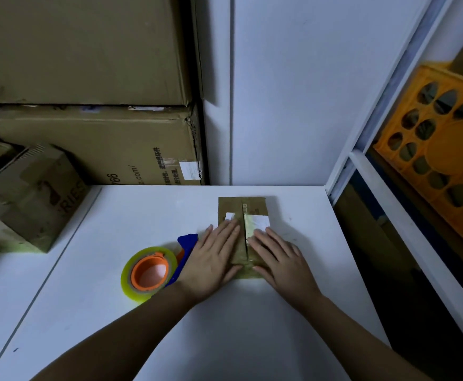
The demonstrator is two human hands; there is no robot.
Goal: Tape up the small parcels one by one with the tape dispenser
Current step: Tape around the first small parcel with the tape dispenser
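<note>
Both hands lie flat with straight fingers, gripping nothing: the left hand (213, 259) presses down the left flap of the small parcel (242, 232), and the right hand (278, 259) presses the right flap. The parcel sits directly under the palms on the white table (252, 325), its long axis and centre seam running straight away from the person, between the two hands. The tape dispenser (156, 268) lies just beside the left hand, on its outer side, touching or nearly touching the wrist, so the left hand is judged the nearer for picking it up. Count: one small parcel, one dispenser, two hands.
</note>
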